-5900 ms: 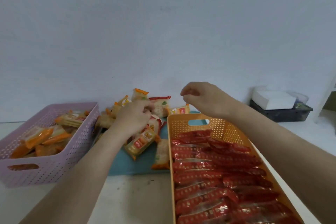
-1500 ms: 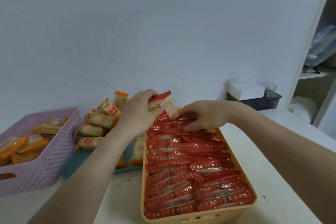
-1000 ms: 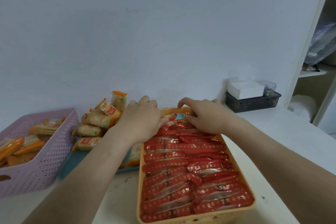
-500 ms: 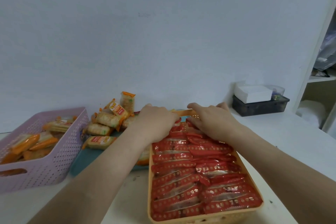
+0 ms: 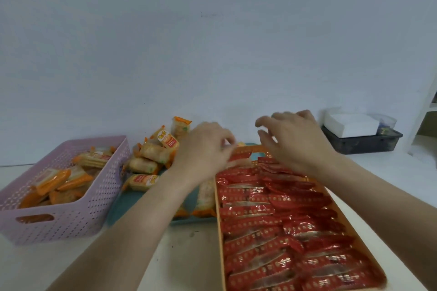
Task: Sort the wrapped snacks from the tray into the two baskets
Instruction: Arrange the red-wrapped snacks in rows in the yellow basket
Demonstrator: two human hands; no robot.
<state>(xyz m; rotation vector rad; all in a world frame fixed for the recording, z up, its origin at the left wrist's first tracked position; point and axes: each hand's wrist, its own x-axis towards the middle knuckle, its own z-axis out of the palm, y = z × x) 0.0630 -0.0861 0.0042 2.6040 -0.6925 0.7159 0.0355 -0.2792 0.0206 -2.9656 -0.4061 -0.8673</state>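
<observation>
White table spans the view, against a plain pale wall.

Orange basket at right, long axis running away from the camera; packed with red-wrapped snacks lying crosswise in two columns, filled to the rim.

Lilac basket at left, perforated walls, handle slot on the near side; holds orange-wrapped snacks in a loose heap.

Teal tray between the two baskets, partly hidden by the left forearm. On it, a pile of pale snack packets with orange ends; some stand on edge at the far side.

Dark bin at far right by the wall, white box on top.

Left hand: reaches forward over the tray's far right corner and the far left end of the orange basket, palm down, fingers curled together. Motion-blurred. Something pale and reddish shows just under its fingertips; cannot tell whether the hand grips it.

Right hand: raised above the far end of the orange basket, palm down, fingers spread and slightly hooked, nothing in it. Red snacks lie directly beneath, apart from the fingers.

Both forearms are bare and enter from the bottom edge.
</observation>
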